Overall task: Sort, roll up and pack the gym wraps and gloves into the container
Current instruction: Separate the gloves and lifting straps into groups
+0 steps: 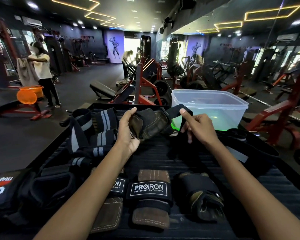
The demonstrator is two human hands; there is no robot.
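Stretching across a dark gym of red machines, the black ribbed bench (163,158) carries striped wraps (100,129), labelled gloves (150,198) and a clear container (210,108). Left hand (128,132) grips a brown glove (152,123); right hand (197,125) pinches its strap (177,110).

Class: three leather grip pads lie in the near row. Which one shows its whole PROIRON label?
The middle pad: its strap label reads in full. The left pad's is half hidden by the forearm; the right pad shows none.
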